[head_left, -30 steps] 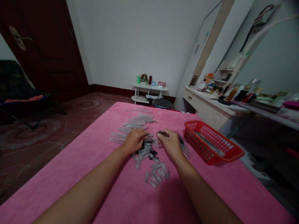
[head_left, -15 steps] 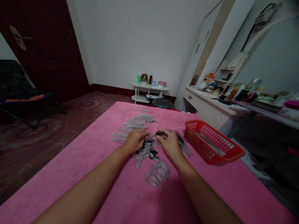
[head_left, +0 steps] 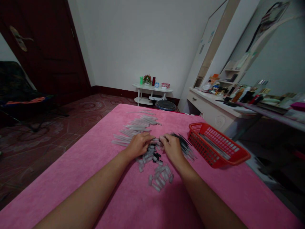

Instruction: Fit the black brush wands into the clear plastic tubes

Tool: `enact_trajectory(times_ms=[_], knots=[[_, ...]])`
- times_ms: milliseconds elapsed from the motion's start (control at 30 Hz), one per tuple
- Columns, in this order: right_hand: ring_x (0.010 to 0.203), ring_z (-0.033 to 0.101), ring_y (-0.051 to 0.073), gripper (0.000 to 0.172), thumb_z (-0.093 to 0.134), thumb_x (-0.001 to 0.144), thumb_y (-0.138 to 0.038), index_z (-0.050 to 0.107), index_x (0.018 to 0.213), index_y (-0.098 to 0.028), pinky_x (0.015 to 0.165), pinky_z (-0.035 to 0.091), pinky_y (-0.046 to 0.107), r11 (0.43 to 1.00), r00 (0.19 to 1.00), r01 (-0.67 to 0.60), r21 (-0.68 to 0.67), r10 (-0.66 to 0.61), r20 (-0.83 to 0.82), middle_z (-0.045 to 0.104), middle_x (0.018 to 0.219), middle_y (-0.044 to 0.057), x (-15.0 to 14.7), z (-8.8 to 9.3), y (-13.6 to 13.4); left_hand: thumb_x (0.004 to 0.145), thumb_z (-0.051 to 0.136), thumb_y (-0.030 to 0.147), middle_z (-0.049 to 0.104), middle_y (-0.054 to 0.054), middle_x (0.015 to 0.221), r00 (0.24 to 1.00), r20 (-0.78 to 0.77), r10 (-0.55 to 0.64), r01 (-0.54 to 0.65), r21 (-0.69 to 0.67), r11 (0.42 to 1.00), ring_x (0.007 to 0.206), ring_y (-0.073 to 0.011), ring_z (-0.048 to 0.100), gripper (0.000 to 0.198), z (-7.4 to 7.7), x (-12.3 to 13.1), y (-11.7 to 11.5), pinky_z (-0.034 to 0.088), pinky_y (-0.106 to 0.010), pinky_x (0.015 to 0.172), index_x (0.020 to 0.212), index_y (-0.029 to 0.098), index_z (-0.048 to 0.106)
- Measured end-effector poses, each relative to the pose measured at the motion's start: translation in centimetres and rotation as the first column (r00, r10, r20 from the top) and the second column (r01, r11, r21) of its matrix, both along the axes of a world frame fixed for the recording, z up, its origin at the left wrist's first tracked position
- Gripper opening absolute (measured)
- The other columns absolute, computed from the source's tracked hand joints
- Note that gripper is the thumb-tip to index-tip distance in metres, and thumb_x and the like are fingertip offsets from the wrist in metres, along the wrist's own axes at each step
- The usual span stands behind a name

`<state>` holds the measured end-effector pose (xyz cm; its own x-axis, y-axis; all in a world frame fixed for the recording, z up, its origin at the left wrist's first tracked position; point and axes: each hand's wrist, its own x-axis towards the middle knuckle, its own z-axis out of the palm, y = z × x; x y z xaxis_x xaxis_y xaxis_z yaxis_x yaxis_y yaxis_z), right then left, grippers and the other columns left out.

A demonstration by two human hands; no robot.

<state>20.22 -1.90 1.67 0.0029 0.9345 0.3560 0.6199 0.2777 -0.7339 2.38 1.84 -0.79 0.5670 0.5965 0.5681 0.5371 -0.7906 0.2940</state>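
Note:
My left hand [head_left: 138, 144] is closed on a thin, clear tube that looks like a pen barrel [head_left: 155, 139]. My right hand [head_left: 172, 146] pinches the other end of it, the fingertips close to those of the left. What sits inside that pinch is too small to make out. Behind the left hand lie rows of similar clear tubes [head_left: 140, 121]. Below the hands is a heap of short clear caps [head_left: 148, 156] mixed with small black pieces [head_left: 156, 156]. Nearer to me is a second pile of clear caps [head_left: 161, 178]. Thin dark-tipped sticks like pen refills [head_left: 187, 148] lie right of my right hand.
A red plastic basket [head_left: 216, 144] with long thin sticks in it stands on the pink cloth [head_left: 95, 178] at the right. Beyond are a low white table [head_left: 152, 89], a round dark stool [head_left: 165, 105] and a cluttered dressing table [head_left: 214, 108].
My right hand has moved slightly left, and its fingertips now meet the tube's end. The dark piece seen in its fingers before is no longer visible. My left hand has barely shifted.

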Motion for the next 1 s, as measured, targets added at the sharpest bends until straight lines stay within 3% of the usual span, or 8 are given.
enact_trajectory(times_ms=[100, 200, 267, 400, 567, 700, 867, 1000], knots=[[0.047, 0.053, 0.014, 0.038, 0.043, 0.088, -0.04, 0.054, 0.058, -0.019, 0.05, 0.037, 0.023, 1.0, 0.998, 0.003, 0.018, -0.004, 0.066, 0.056, 0.049, 0.001, 0.28, 0.06, 0.02, 0.081, 0.049, 0.011, 0.061, -0.005, 0.079, 1.0, 0.01, 0.008, -0.008, 0.001, 1.0, 0.076, -0.0177, 0.058, 0.028, -0.07, -0.04, 0.07, 0.042, -0.027, 0.066, 0.103, 0.018, 0.066], [0.054, 0.056, 0.013, 0.018, 0.053, 0.082, -0.034, 0.058, 0.076, -0.019, 0.052, 0.038, 0.022, 0.997, 0.999, -0.032, 0.064, 0.03, 0.022, 0.062, 0.062, 0.0, 0.47, -0.07, 0.14, 0.082, 0.049, 0.011, 0.061, -0.005, 0.078, 1.0, 0.026, 0.016, -0.016, -0.011, 1.0, 0.075, -0.0173, 0.058, 0.027, -0.11, -0.13, 0.16, 0.042, -0.026, 0.066, 0.101, 0.018, 0.066], [0.054, 0.056, 0.013, 0.014, 0.052, 0.082, -0.032, 0.058, 0.079, -0.019, 0.052, 0.038, 0.021, 0.996, 0.998, -0.056, 0.064, 0.055, 0.017, 0.062, 0.064, -0.001, 0.53, -0.23, 0.21, 0.082, 0.049, 0.011, 0.061, -0.005, 0.076, 1.0, 0.021, 0.008, -0.008, -0.019, 1.0, 0.074, -0.017, 0.058, 0.026, -0.1, -0.15, 0.18, 0.042, -0.026, 0.066, 0.101, 0.019, 0.066], [0.049, 0.053, 0.013, 0.037, 0.04, 0.089, -0.039, 0.055, 0.061, -0.019, 0.05, 0.035, 0.022, 1.0, 0.994, -0.019, 0.0, 0.019, 0.109, 0.057, 0.053, 0.0, 0.72, -0.34, 0.29, 0.084, 0.049, 0.014, 0.062, -0.005, 0.078, 1.0, 0.012, -0.017, 0.017, -0.035, 0.999, 0.076, -0.0173, 0.058, 0.026, -0.06, -0.11, 0.12, 0.042, -0.027, 0.067, 0.103, 0.019, 0.066], [0.059, 0.057, 0.013, 0.019, 0.054, 0.081, -0.035, 0.061, 0.075, -0.019, 0.054, 0.036, 0.021, 0.998, 0.988, -0.054, 0.035, 0.048, 0.145, 0.065, 0.067, 0.001, 0.87, -0.16, 0.33, 0.085, 0.049, 0.016, 0.062, -0.006, 0.078, 0.999, 0.029, -0.027, 0.028, -0.044, 0.999, 0.076, -0.0174, 0.059, 0.025, -0.17, -0.13, 0.15, 0.042, -0.027, 0.068, 0.103, 0.018, 0.066], [0.05, 0.053, 0.013, 0.041, 0.04, 0.089, -0.041, 0.055, 0.057, -0.019, 0.052, 0.034, 0.022, 0.999, 0.98, -0.028, -0.044, 0.036, 0.197, 0.057, 0.051, 0.001, 0.8, -0.09, 0.17, 0.086, 0.048, 0.017, 0.063, -0.006, 0.08, 0.999, 0.009, -0.051, 0.051, -0.044, 0.998, 0.076, -0.0172, 0.059, 0.025, -0.2, -0.17, 0.25, 0.042, -0.027, 0.068, 0.104, 0.018, 0.066], [0.057, 0.056, 0.013, 0.023, 0.053, 0.083, -0.038, 0.06, 0.071, -0.019, 0.054, 0.034, 0.021, 0.999, 0.983, -0.039, 0.025, 0.034, 0.182, 0.063, 0.063, 0.0, 0.81, 0.12, 0.09, 0.086, 0.049, 0.017, 0.063, -0.006, 0.078, 0.999, 0.022, -0.034, 0.035, -0.048, 0.998, 0.074, -0.0165, 0.058, 0.023, 0.03, -0.15, 0.14, 0.041, -0.026, 0.067, 0.101, 0.018, 0.067], [0.051, 0.052, 0.013, 0.041, 0.041, 0.089, -0.041, 0.056, 0.058, -0.019, 0.052, 0.032, 0.022, 0.999, 0.972, -0.027, -0.027, 0.032, 0.234, 0.056, 0.051, 0.0, 0.85, 0.19, 0.11, 0.085, 0.049, 0.016, 0.063, -0.006, 0.078, 0.999, 0.012, -0.046, 0.046, -0.044, 0.998, 0.075, -0.0167, 0.058, 0.024, 0.09, -0.15, 0.09, 0.042, -0.026, 0.068, 0.1, 0.018, 0.067]])
